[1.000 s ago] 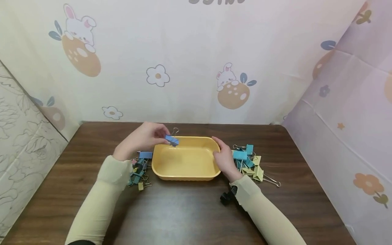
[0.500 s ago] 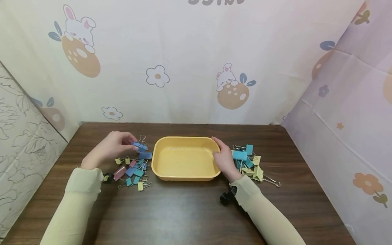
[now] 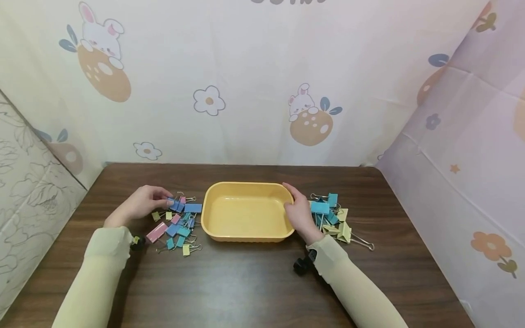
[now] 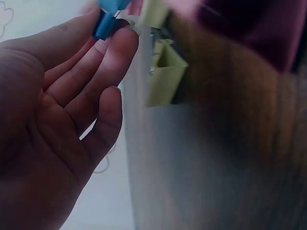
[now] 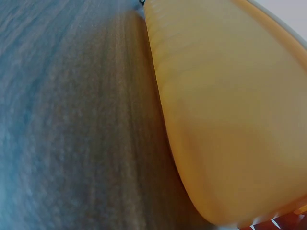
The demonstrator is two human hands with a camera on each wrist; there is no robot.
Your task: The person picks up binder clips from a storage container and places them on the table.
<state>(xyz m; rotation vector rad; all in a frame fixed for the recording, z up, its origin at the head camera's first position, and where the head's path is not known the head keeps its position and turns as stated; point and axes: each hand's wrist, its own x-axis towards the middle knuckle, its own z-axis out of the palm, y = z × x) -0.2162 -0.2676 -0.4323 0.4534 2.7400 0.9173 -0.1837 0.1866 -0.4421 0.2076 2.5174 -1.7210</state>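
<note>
A blue binder clip [image 3: 177,205] is pinched between the thumb and fingertips of my left hand [image 3: 141,202], low at the back of the left pile. In the left wrist view, the thumb and fingers of the left hand [image 4: 72,81] meet on the blue clip [image 4: 103,25]. A yellow plastic tray [image 3: 248,218] sits mid-table, its inside bottom visible. My right hand [image 3: 302,214] grips the tray's right side, thumb at the rim. The right wrist view is filled by the tray's outer wall [image 5: 230,115]; the hand itself is not seen there.
Left of the tray lie several small clips, among them a pink clip [image 3: 157,232], a long blue clip [image 3: 193,208] and a yellow clip [image 3: 186,250]. To its right is a heap of larger teal clips [image 3: 320,207] and yellow clips [image 3: 344,232]. A printed curtain [image 3: 254,136] hangs behind the table.
My left hand has moved from over the tray's back left corner leftward, then down to the left pile, with the blue binder clip in its fingers. The right hand and tray have stayed put.
</note>
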